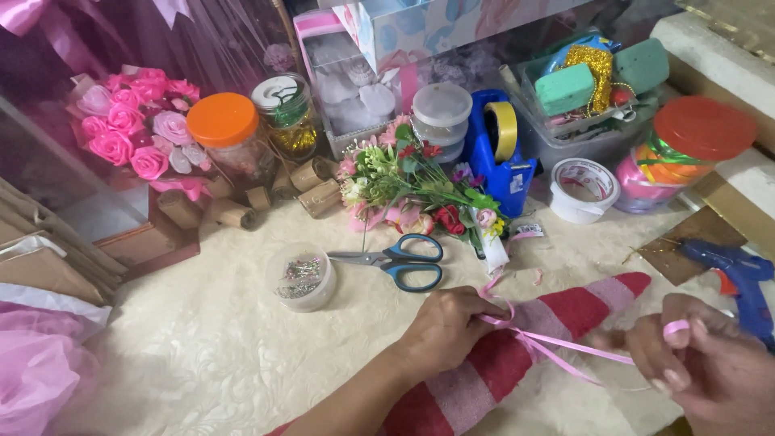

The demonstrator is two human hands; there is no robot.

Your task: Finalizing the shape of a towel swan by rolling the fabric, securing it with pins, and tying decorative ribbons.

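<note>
Nearest the camera, two hands are working one thin pink ribbon [565, 345] around one red-and-pink striped roll [517, 355] that is lying slantwise on the cream cloth [202, 355]. At the roll's middle the left hand [446, 327] is pinching the ribbon's crossing, fingers closed together on it; the right hand [694, 363] is pulling the free end taut, with the ribbon wound round one finger and the rest of the fingers curled shut. Judging from this, the ribbon is already wrapped and crossed, a small loop is showing, but no finished bow is sitting there yet, and the tails are not yet trimmed. Just beyond the left hand one pair of blue-handled scissors [395, 260] is lying closed, beside one small clear tub of pins [300, 277]. To the right, one blue glue gun [739, 278] is resting on a brown card. Farther back one bunch of small artificial flowers [412, 190] is lying near one blue tape dispenser [500, 149] and one white tape roll [583, 190]. Two orange-lidded jars are standing well apart, one left [226, 133], one right [686, 149]. Several brown paper rolls [234, 211], at least five, are lying by the left jar, and one bouquet of pink roses [133, 121] is sitting farthest left.
</note>
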